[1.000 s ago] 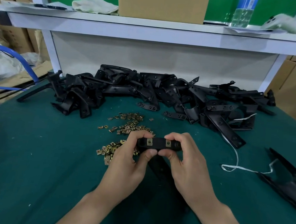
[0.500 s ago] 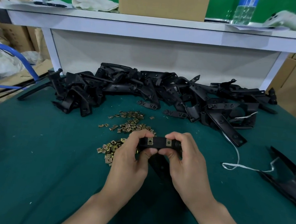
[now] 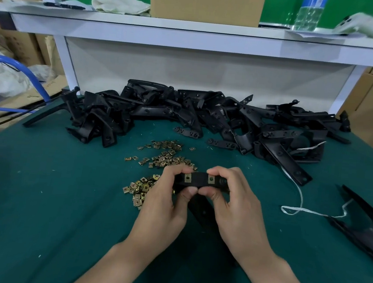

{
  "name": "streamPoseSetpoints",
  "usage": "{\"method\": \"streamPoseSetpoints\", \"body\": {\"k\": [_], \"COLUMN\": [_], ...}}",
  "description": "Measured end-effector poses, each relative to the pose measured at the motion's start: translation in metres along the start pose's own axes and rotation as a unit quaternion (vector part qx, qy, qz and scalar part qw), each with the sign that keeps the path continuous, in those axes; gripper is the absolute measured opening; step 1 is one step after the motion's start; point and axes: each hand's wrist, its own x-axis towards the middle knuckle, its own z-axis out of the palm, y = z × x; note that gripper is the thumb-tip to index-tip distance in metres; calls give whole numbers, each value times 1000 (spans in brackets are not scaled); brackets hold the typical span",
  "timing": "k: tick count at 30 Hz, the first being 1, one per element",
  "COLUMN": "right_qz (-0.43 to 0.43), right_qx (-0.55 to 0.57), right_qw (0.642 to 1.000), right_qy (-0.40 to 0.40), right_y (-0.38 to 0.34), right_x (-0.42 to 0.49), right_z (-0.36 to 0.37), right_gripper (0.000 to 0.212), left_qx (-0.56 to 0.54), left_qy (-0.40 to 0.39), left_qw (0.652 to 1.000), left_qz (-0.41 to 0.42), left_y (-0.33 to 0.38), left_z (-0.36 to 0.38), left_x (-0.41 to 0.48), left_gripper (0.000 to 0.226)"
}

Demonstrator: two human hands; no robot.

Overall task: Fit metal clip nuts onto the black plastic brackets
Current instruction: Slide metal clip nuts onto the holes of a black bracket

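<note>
Head view: what are the hands doing?

— Both grip one black bracket [image 3: 198, 181], held crosswise just above the counter [image 3: 39, 195]. The left hand [image 3: 163, 205] pinches its left end with fingers on top and thumb below; the right hand [image 3: 240, 215] does the same at the right end. The two thumbs nearly meet under the middle.

— Any clips on it?

— Two fitted clip nuts [image 3: 187, 178] sit side by side on the face turned toward the camera, each brass-coloured with a hole in it. A lower part of the bracket runs down between the wrists.

— And the rest of the parts?

— Loose clip nuts [image 3: 163, 157] lie scattered on the green cloth just beyond the hands, with a second cluster beside the left knuckles. The bracket pile [image 3: 206, 118] stretches along the back of the counter, under the white shelf [image 3: 190, 39].

— Anything else?

— A white string [image 3: 300, 204] loops to the right, toward a large black part [image 3: 366, 227] at the edge. On the shelf stand a cardboard box [image 3: 205, 1] and a clear bottle [image 3: 309, 14].
</note>
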Motion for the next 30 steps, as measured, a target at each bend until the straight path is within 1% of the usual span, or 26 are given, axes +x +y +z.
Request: {"method": "streamPoseSetpoints", "body": {"k": [5, 9, 13, 16, 18, 20, 22, 25, 27, 29, 30], "right_qz": [6, 10, 10, -10, -48, -88, -100, -82, -62, -30, -17], "right_qx": [7, 11, 11, -6, -34, -55, -37, 22, 57, 79, 82], "right_qw": [1000, 1000, 1000, 1000, 998, 994, 992, 995, 996, 996, 996], "right_qy": [-5, -8, -13, -6, 13, 46, 69, 58, 37, 20, 16], "right_y": [0, 0, 1, -1, -4, -6, -6, -5, -6, -8, -9], "right_x": [1, 2, 2, 3, 3, 4, 4, 3, 1, -1, -2], "right_z": [3, 4, 4, 1, -3, -9, -11, -11, -9, -8, -7], "right_gripper": [29, 34, 33, 30, 22, 20, 21, 23, 30, 48, 53], "left_qx": [-2, -1, -5, -11, -17, -23, -26, -26, -25, -24, -21], "left_qy": [20, 27, 26, 27, 29, 34, 41, 41, 39, 40, 42], "left_qw": [1000, 999, 999, 999, 999, 999, 999, 999, 999, 998, 998], "left_qz": [-13, -23, -30, -23, -7, 8, 18, 22, 25, 30, 36], "left_y": [-1, -2, -3, 1, 5, 10, 13, 13, 12, 11, 11], "left_z": [3, 5, 5, 5, 4, 3, 2, 1, 1, 1, 1], "left_x": [-1, -1, -1, -1, -1, -2, -2, -2, -2, -2, -2], "left_gripper": [39, 43, 38, 36, 34, 30, 31, 33, 32, 32, 32]}}
